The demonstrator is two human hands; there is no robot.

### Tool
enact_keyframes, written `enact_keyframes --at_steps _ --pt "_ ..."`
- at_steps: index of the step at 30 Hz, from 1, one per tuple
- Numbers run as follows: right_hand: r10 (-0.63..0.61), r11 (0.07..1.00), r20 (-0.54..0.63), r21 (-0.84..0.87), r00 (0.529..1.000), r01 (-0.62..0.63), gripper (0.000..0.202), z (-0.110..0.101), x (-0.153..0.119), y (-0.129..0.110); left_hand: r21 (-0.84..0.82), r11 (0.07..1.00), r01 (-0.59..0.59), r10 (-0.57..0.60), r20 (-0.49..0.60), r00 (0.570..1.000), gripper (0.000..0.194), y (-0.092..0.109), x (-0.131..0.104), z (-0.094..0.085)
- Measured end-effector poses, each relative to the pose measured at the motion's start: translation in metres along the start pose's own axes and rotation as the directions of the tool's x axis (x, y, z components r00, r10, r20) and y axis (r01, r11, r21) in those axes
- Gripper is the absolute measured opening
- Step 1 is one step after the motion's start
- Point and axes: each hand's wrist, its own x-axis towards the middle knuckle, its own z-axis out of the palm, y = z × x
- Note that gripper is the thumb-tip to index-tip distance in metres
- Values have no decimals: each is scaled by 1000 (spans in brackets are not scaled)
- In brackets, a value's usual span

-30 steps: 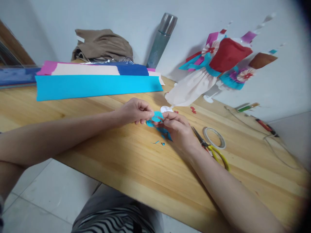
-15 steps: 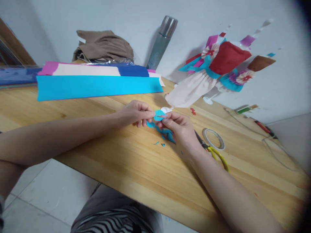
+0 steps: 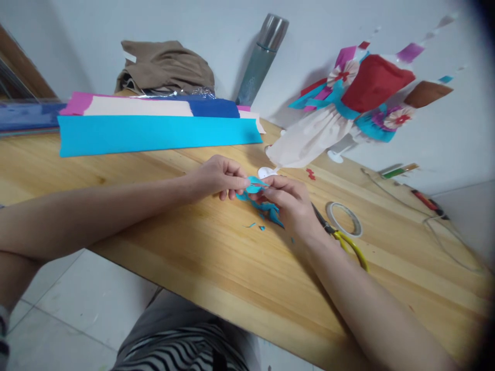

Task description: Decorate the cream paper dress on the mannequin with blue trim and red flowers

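Observation:
A small rounded piece of turquoise paper [image 3: 253, 184] is stretched between my two hands, just above the table. My left hand [image 3: 222, 178] pinches its left edge between thumb and fingers. On the other side, my right hand [image 3: 288, 198] grips the right edge with its fingertips. A thin pale line crosses the piece; whether it is a slit or a fine stick I cannot tell. Turquoise paper scraps [image 3: 273, 211] lie below and partly behind my right hand. Scissors with yellow handles [image 3: 353, 250] rest beside my right wrist, their blades partly covered by it.
Folded turquoise paper [image 3: 162, 135] lies along the back left, before a brown cloth bundle [image 3: 170, 64]. A metal flask [image 3: 261, 62] stands by the wall. Small paper dresses on stands [image 3: 381, 82] are at the back right. A tape roll [image 3: 344, 219] lies near the scissors.
My view has shifted slightly, so the objects at the back right appear farther right and higher. Both hands keep their pinch, and the turquoise piece is tilted a little flatter.

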Motion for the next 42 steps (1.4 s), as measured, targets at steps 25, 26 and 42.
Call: enact_keyframes --at_steps 25,26,42 --pt "-89 996 -22 -30 996 88 34 3 4 5 -74 997 22 -23 -14 1000 22 1 0 2" --pt "-84 996 -37 -39 996 83 33 3 5 5 -76 997 23 -24 -11 1000 22 1 0 2" --pt "100 965 12 243 995 -100 35 -1 6 -1 -103 994 43 -43 3 999 21 0 -1 3"
